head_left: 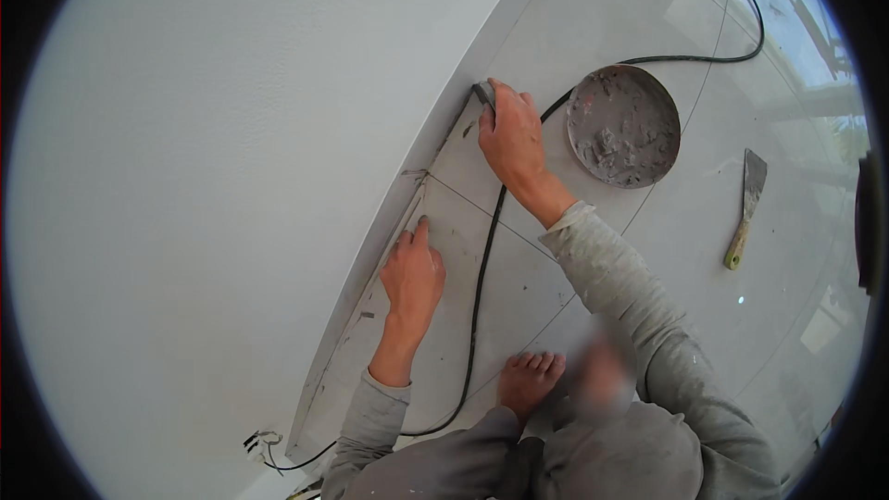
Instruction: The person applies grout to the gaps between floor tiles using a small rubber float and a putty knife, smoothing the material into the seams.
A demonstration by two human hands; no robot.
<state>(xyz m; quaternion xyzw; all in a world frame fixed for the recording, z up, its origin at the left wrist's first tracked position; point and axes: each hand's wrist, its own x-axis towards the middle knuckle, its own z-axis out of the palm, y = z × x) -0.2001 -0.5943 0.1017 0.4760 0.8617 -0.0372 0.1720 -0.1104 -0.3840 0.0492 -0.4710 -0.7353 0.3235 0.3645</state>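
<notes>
One small grey block [484,93] is clamped in the right hand [512,134], near twelve o'clock beside the skirting [391,208]. Apart, at the block's seven o'clock, the left hand [412,275] loosely extends a finger.

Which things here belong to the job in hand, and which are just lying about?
Seemingly part of the job:
small dark piece, held in the right hand
bowl of grey paste
scraper, smeared but set down
skirting, close to both hands

Probably just lying about:
black cable
wire ends by the wall
</notes>
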